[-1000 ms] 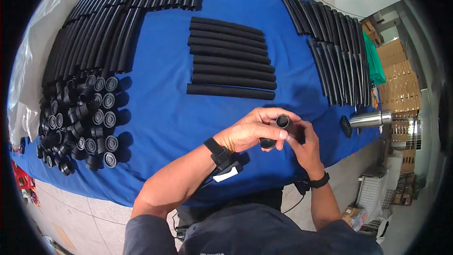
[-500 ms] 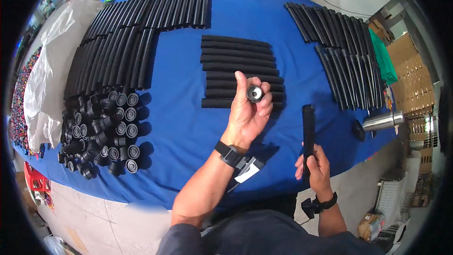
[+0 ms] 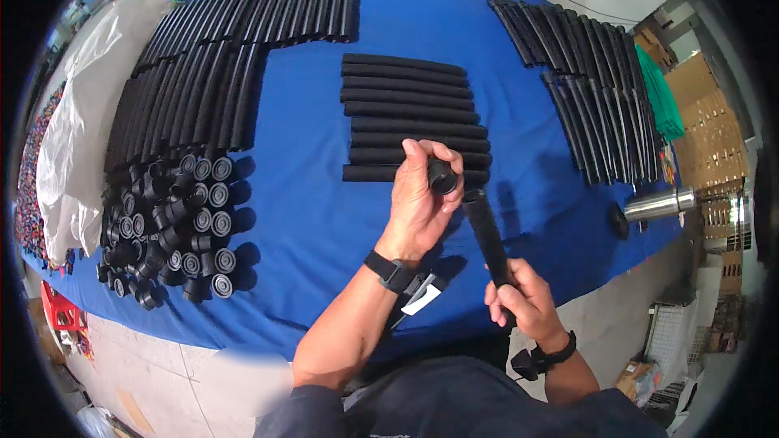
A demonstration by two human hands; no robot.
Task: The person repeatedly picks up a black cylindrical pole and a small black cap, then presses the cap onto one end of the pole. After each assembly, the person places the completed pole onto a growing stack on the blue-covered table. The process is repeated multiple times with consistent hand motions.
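Note:
My left hand [image 3: 422, 195] is raised over the blue table [image 3: 324, 195] and grips a short black round cap [image 3: 442, 176] between fingers and thumb. My right hand [image 3: 523, 300] holds the lower end of a black foam tube [image 3: 485, 231], whose upper end points up toward the cap, close beneath it. Just behind my left hand lies a neat row of black foam tubes [image 3: 410, 109] set crosswise on the cloth.
A heap of black caps [image 3: 174, 223] sits at the left front. Long black tubes [image 3: 203, 73] lie at the back left, more tubes [image 3: 592, 89] at the right. A steel flask [image 3: 657, 204] lies at the right edge. White plastic sheet [image 3: 73, 146] at far left.
My hands parted, the left taking the cap forward and the right the tube. Now the tube's top end has tilted up toward the cap in my left hand.

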